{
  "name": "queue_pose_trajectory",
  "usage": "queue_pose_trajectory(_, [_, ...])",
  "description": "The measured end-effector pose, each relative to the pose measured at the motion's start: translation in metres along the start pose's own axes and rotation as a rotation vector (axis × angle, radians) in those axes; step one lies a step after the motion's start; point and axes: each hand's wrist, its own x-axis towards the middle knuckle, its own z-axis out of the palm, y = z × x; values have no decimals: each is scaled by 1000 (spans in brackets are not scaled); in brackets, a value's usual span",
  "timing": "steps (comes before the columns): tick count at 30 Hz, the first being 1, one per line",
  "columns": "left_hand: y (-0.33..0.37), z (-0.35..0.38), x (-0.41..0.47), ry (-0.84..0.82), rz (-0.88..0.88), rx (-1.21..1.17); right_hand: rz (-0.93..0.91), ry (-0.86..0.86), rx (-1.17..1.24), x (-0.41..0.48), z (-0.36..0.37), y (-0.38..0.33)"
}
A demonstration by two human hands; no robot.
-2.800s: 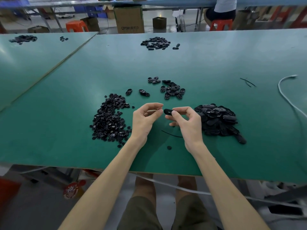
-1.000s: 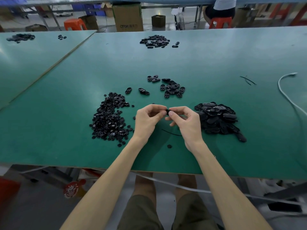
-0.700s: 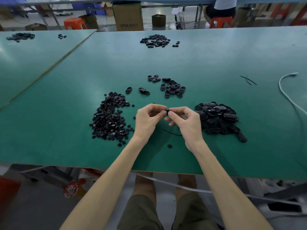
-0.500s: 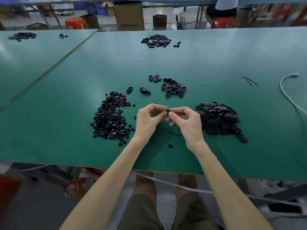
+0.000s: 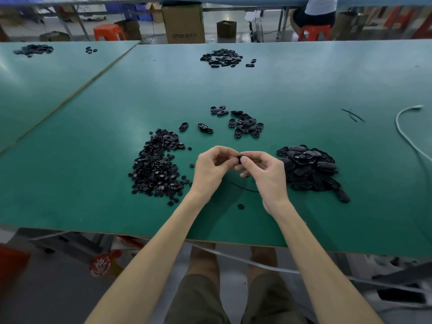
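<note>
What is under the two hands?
A thin black strand lies on the green table, partly hidden by the right hand; one small round black piece sits nearer the edge. Anything beneath the left hand is covered.

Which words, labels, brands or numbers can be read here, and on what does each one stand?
"QTOR": on the front of the cardboard box beyond the table; the characters after it are too blurred to read.
On the red round disc under the table, the white print is too small to read.
On the small black part pinched by the left hand and the right hand, no text shows.
</note>
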Motion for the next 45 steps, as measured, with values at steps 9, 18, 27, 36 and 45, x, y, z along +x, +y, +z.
queue_pose_trajectory(9, [-3,-2,1,58,-22,45,13,-1,-2,0,1,0])
queue_pose_trajectory(18, [-2,-1,2,-40,-36,-44,-8,11,-16,0,2,0])
queue_pose_trajectory(27, [2,-4,1,37,-76,-192,1,-35,-24,0,2,0])
queue_pose_trajectory(36, [1,-6,0,14,-85,-185,14,-40,-34,1,0,4])
queue_pose_trajectory(45, [2,-6,0,29,-108,-208,31,-67,-43,2,-1,6])
